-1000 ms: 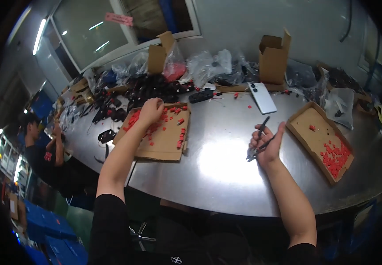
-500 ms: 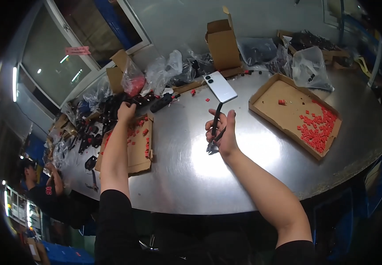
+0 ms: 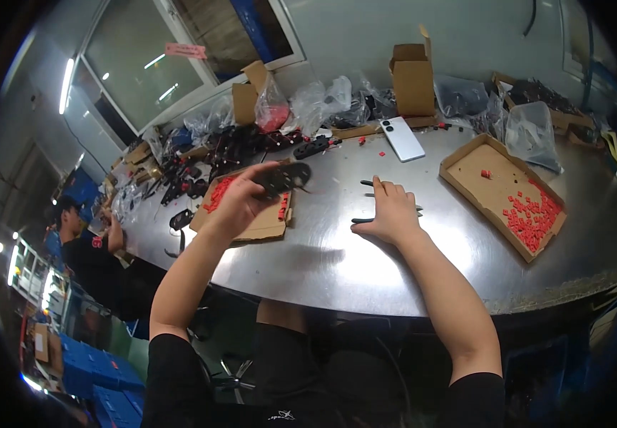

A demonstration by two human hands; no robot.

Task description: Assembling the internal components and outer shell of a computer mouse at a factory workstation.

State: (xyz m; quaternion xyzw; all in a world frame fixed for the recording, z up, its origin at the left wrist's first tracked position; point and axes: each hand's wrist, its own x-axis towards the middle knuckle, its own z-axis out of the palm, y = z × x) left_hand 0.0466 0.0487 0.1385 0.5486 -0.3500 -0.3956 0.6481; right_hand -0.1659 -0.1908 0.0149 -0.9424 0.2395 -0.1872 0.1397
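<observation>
My left hand (image 3: 236, 207) is closed on a dark, oblong plastic part (image 3: 285, 180), blurred by motion, above the left cardboard tray (image 3: 269, 230). That tray contains small red pieces (image 3: 217, 194). Over the metal table (image 3: 323, 267), my right hand (image 3: 394, 214) is closed around a pair of pliers (image 3: 363, 220). Their black handles stick out spread apart on the left of the hand, and the metal tip shows a little on its right; the rest is hidden under the fingers.
A white phone (image 3: 403, 140) lies beyond my right hand. To the right is a cardboard tray (image 3: 458, 178) of red pieces (image 3: 533, 220). Black parts (image 3: 241, 148), plastic bags (image 3: 308, 107) and an upright carton (image 3: 413, 85) line the back. Another person (image 3: 87, 250) sits at far left.
My left hand has come back toward me from the heap of black parts, now holding an oblong one. My right hand has turned palm down with the pliers. The whole view has shifted.
</observation>
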